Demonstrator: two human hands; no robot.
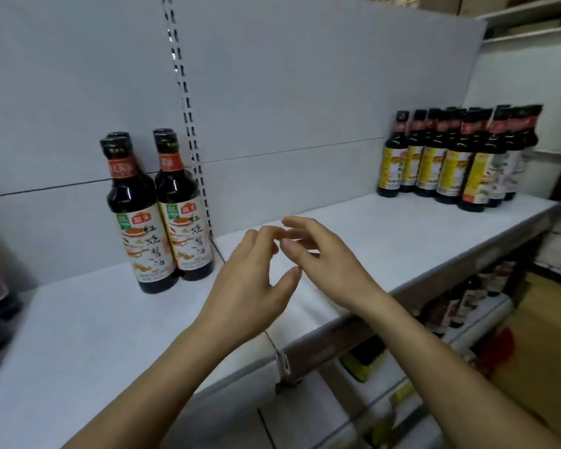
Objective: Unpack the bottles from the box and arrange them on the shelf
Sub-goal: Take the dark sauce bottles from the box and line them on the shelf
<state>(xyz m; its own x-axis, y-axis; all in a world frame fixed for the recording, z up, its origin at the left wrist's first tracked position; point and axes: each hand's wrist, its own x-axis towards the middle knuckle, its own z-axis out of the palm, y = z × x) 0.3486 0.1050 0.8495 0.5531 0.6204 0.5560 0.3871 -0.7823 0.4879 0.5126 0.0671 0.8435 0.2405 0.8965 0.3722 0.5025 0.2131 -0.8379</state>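
Under our fingers lies the white shelf (402,241), wide and mostly bare, so there is much room left to fill. Far to the right of our fingertips, against the back panel (305,92), stands a dense group of dark bottles with yellow labels (447,163), packed close together in rows. To the left of our fingers, near the slotted upright (188,124), four bottles with white and orange labels (157,209) stand upright in two short rows, one pair behind the other; we judge they begin a new group that grows from the back forward.

Our left hand (250,286) and right hand (324,260) hover above the shelf, between the two groups. Both are empty. The fingers are loosely curled and a little spread, and the tips of both hands almost meet, holding nothing. The box is not visible here; probably we must reach for it next, below or beside us.
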